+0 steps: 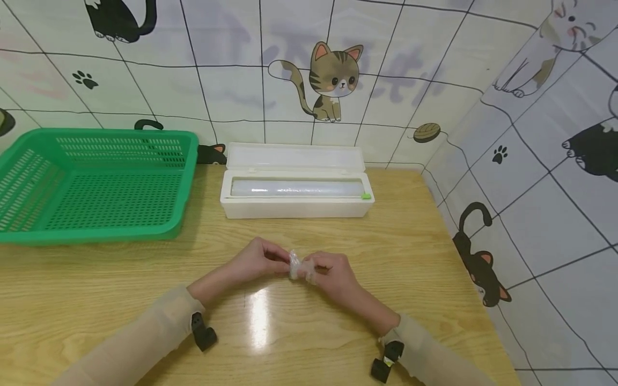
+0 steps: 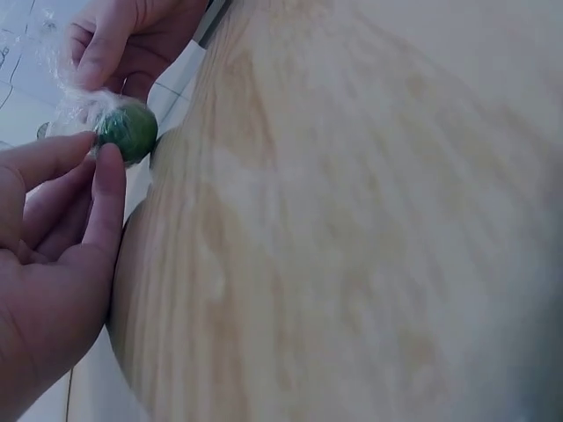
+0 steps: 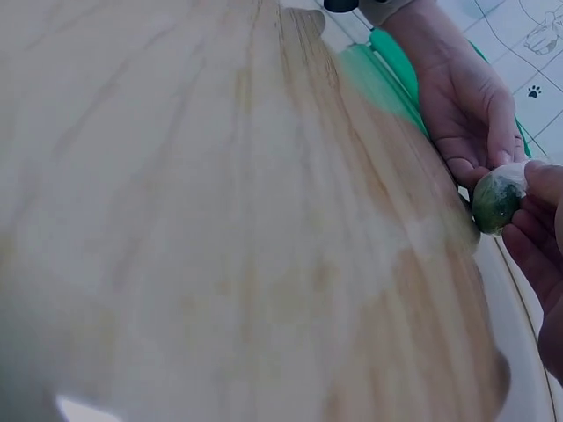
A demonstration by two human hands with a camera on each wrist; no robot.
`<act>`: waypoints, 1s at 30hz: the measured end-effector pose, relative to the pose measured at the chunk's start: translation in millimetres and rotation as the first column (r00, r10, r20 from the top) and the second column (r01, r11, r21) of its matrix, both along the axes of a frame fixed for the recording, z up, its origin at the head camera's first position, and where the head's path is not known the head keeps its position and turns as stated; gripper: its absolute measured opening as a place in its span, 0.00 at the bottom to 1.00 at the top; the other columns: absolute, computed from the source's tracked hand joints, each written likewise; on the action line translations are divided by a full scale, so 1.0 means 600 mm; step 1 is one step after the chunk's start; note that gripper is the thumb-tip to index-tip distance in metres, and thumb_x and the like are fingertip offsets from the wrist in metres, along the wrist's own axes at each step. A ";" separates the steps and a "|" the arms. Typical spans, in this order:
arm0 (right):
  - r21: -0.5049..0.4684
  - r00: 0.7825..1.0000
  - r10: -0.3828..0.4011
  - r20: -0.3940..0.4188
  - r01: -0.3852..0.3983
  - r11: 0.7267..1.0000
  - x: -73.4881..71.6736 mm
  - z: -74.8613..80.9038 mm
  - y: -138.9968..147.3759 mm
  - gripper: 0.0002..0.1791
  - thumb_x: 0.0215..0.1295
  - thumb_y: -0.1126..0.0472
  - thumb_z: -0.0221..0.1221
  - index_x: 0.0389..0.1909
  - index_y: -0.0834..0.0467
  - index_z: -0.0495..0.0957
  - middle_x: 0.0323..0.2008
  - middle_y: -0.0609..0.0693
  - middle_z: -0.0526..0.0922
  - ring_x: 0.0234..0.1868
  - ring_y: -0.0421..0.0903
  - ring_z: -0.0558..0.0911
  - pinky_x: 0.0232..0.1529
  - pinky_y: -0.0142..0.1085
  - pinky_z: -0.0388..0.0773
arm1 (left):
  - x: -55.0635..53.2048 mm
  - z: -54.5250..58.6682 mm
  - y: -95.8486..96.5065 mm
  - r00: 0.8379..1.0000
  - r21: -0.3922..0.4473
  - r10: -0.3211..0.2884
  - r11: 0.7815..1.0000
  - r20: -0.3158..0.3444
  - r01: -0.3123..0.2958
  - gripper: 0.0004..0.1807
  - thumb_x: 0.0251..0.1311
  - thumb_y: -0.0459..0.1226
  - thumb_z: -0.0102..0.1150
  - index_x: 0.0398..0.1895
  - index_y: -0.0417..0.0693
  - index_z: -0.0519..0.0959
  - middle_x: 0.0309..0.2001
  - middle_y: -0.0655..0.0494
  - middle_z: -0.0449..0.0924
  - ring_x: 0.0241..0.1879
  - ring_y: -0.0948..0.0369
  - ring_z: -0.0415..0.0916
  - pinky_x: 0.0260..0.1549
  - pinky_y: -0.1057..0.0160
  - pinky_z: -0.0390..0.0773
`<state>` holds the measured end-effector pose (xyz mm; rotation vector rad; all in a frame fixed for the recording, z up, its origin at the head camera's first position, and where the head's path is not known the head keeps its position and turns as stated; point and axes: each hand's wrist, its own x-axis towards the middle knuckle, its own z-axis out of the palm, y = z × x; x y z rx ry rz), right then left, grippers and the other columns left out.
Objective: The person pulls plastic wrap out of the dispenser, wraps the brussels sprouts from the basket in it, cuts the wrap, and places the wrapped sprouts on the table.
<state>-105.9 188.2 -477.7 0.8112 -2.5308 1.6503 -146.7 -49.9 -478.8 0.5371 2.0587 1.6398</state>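
A small round green fruit (image 2: 132,130) that looks like a lime sits in crumpled clear cling film (image 1: 294,262) between the two hands, over the middle of the table. My left hand (image 1: 253,261) pinches it from the left with thumb and fingertips. From the right, my right hand (image 1: 337,276) grips the gathered film between thumb and forefinger. In the right wrist view the wrapped fruit (image 3: 496,204) shows its green side, with whitish bunched film at the top. Film and fingers hide the green in the head view.
Behind the hands stands a white cling film dispenser (image 1: 296,208), lid raised, with a film roll (image 1: 296,187) inside and a green slider (image 1: 366,197) at its right end. A green plastic basket (image 1: 185,198) is at the back left. Cat-printed sheeting (image 1: 232,91) borders the wooden table (image 1: 410,241).
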 end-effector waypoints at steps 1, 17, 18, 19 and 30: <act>-0.011 1.000 -0.004 0.022 0.005 1.000 0.000 0.000 0.000 0.03 0.63 0.63 0.72 0.30 0.56 0.89 0.39 0.46 0.90 0.44 0.44 0.87 0.47 0.37 0.83 | 0.000 0.000 -0.001 1.000 0.001 -0.009 1.000 0.008 0.009 0.11 0.58 0.31 0.72 0.44 0.36 0.88 0.41 0.50 0.89 0.42 0.61 0.84 0.43 0.66 0.82; -0.025 0.998 -0.057 0.018 0.058 0.998 -0.009 0.003 -0.009 0.02 0.64 0.67 0.70 0.34 0.59 0.90 0.37 0.49 0.90 0.41 0.43 0.87 0.43 0.35 0.84 | 0.014 0.002 0.007 0.998 -0.011 0.065 0.998 -0.015 -0.065 0.10 0.58 0.39 0.75 0.40 0.43 0.90 0.37 0.55 0.89 0.40 0.61 0.83 0.39 0.66 0.82; -0.025 0.998 -0.059 0.023 0.060 0.998 -0.008 0.003 -0.010 0.02 0.65 0.66 0.69 0.34 0.60 0.90 0.37 0.49 0.90 0.41 0.43 0.87 0.43 0.35 0.84 | 0.015 0.001 0.007 0.997 -0.006 0.069 0.998 -0.019 -0.070 0.09 0.59 0.37 0.75 0.40 0.43 0.90 0.38 0.55 0.89 0.41 0.61 0.83 0.40 0.66 0.82; -0.026 0.998 -0.060 0.033 0.061 0.998 -0.008 0.005 -0.012 0.02 0.65 0.66 0.69 0.34 0.60 0.90 0.37 0.49 0.90 0.41 0.43 0.87 0.43 0.35 0.84 | 0.016 0.000 0.008 0.997 0.000 0.074 0.997 -0.028 -0.074 0.09 0.59 0.36 0.74 0.40 0.42 0.90 0.38 0.54 0.89 0.41 0.60 0.84 0.41 0.66 0.82; 0.002 0.938 -0.223 0.265 0.230 0.973 0.001 0.014 -0.029 0.05 0.60 0.66 0.73 0.31 0.60 0.85 0.28 0.48 0.87 0.29 0.44 0.85 0.32 0.34 0.84 | 0.030 0.002 0.018 0.989 0.085 0.147 0.985 0.032 -0.149 0.14 0.53 0.27 0.74 0.39 0.33 0.79 0.35 0.50 0.86 0.37 0.58 0.82 0.39 0.66 0.82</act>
